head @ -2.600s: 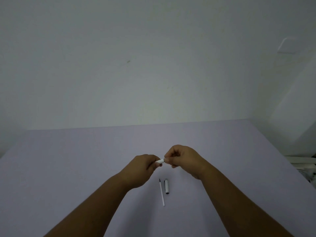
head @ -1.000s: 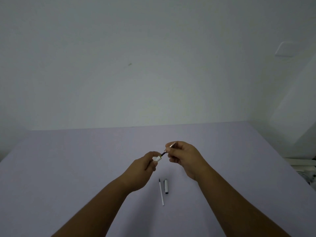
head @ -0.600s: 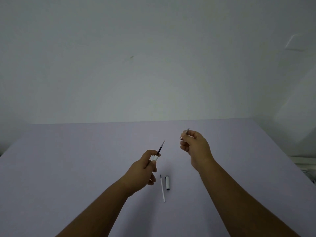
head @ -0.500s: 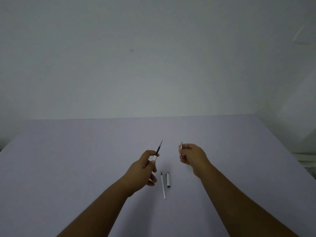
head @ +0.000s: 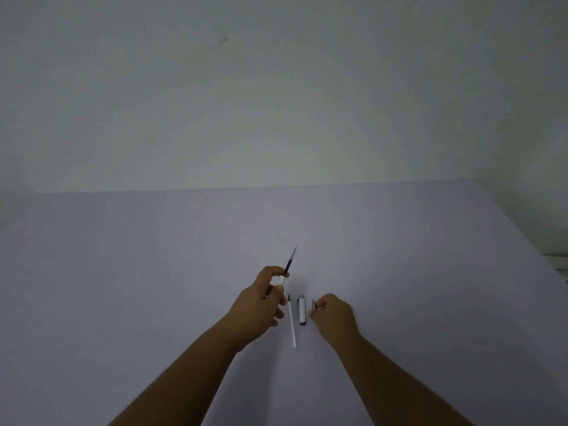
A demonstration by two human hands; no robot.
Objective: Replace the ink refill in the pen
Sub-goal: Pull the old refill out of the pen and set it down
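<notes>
My left hand point(head: 259, 305) grips the white pen barrel point(head: 281, 280) upright above the table. A dark ink refill point(head: 289, 262) sticks out of the barrel's top, pointing up and away. My right hand point(head: 333, 316) is low at the table, closed on the small grey pen tip piece point(head: 313, 304), just right of the pen cap. A thin white spare refill point(head: 292, 321) with a dark point lies on the table between my hands. Beside it lies the short white pen cap point(head: 302, 311) with dark ends.
The pale lilac table point(head: 153, 272) runs back to a plain white wall point(head: 276, 103). Its right edge slants down at the far right, where a white object point(head: 561, 265) sits beyond it.
My hands pulled apart, baring the dark refill in the barrel. My right hand then carried the tip piece down to the table beside the cap. My left hand stayed raised.
</notes>
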